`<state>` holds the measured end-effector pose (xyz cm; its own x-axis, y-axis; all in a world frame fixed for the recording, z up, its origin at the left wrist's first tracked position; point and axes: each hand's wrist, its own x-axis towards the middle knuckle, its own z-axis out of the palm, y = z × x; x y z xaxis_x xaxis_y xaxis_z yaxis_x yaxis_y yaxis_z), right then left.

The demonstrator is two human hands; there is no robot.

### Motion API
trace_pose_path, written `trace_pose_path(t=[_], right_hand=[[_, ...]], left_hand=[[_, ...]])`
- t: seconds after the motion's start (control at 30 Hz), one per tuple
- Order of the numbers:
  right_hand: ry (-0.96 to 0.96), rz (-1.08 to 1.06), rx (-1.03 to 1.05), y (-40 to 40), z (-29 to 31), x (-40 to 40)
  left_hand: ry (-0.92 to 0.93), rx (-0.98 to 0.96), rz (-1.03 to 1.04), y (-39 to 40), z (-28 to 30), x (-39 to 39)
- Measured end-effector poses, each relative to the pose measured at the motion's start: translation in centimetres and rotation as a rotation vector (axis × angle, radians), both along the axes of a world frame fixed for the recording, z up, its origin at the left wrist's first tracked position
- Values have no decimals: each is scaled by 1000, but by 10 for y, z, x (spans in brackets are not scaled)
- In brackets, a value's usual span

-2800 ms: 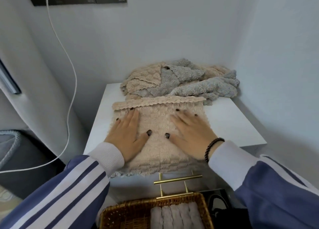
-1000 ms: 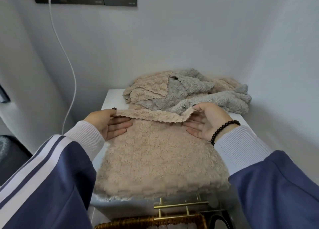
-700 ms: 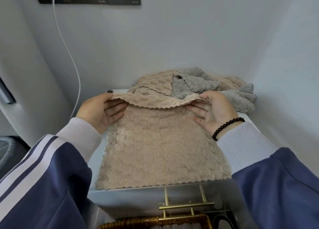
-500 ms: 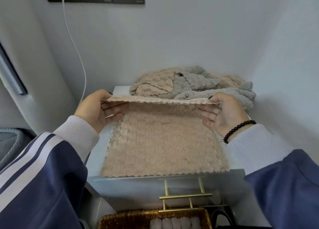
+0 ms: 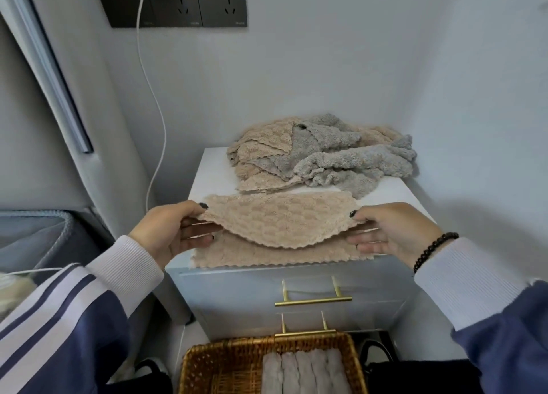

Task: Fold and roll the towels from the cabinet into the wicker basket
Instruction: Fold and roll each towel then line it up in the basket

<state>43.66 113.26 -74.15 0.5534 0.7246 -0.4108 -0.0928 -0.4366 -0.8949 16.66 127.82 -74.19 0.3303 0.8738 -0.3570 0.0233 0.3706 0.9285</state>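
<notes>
Between the two hands, on top of the small white drawer cabinet, lies the beige fluffy towel with the scalloped edge, its far half lifted and brought toward the near edge in a fold. Just beyond the fingertips sits the loose heap of beige and grey towels, not yet folded. Below the wrists, on the floor, the brown wicker basket holds a row of grey rolled towels to one side.

The left hand pinches the left corner of the raised flap, thumb on top, fingers beneath and slightly spread. The right hand does the same at the right corner.

I'd say the trouble lies in the middle: the flap sags between the two grips, so it may land crooked or bunched and spoil the roll. The lower layer also reaches the cabinet's front lip under the fingers; a tug could drag it off.
</notes>
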Motion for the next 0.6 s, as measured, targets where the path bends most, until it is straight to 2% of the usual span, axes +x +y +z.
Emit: trace_pose_path(t=[0.13,0.37,0.6], right_hand=[[-108,-26,-25,-6,-10,-6],[-208,-66,14,-13,-16,-10],[-345,-63,-8,-13,-16,-11]], left_hand=[[65,-14,19,-7,-6,-6],[213,94,-7,-8,-19,-20],[658,496,-101,-13,-23,-32]])
